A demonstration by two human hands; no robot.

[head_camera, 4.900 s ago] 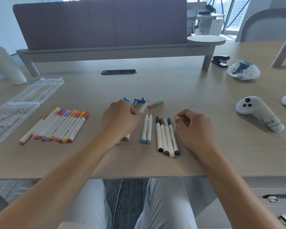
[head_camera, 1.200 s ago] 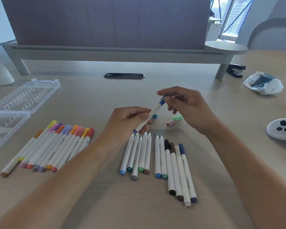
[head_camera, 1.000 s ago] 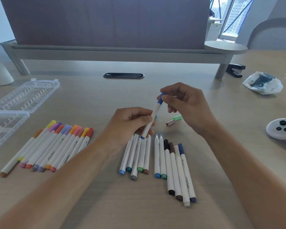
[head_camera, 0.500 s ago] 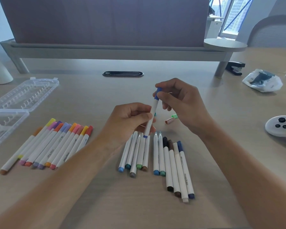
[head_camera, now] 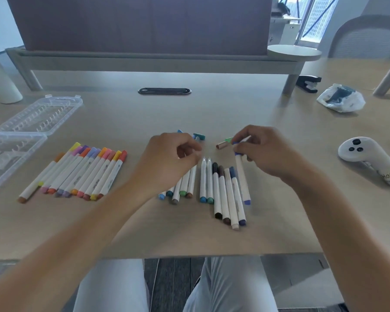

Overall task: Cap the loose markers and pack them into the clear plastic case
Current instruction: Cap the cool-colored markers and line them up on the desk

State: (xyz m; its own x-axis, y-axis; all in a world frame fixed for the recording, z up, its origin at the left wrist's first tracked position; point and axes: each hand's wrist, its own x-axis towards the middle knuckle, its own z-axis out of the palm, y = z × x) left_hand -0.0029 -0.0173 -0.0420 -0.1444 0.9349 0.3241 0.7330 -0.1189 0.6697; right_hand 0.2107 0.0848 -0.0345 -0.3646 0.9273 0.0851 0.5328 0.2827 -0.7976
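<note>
My right hand (head_camera: 263, 152) pinches a blue-capped marker (head_camera: 242, 181) near its cap; the marker lies on the table beside a row of dark capped markers (head_camera: 225, 194). My left hand (head_camera: 167, 161) hovers with loosely curled fingers over several uncapped markers (head_camera: 185, 188), and I see nothing in it. Two more uncapped markers (head_camera: 205, 179) lie between the hands. Loose caps sit behind: teal (head_camera: 199, 136), green (head_camera: 229, 139) and brown (head_camera: 221, 145). A row of bright capped markers (head_camera: 81, 174) lies at the left. The clear plastic case (head_camera: 32, 118) stands open at the far left.
A white controller (head_camera: 365, 158) lies at the right, with a plastic bag (head_camera: 340, 97) and a stapler (head_camera: 307, 83) behind it. A black cable slot (head_camera: 164, 91) sits mid-table, a white cylinder (head_camera: 0, 86) at the far left. The table's front edge runs just below the markers.
The blue marker, held upright by both hands before, now lies beside the dark capped row in my right hand alone. My left hand let go and dropped over the uncapped markers.
</note>
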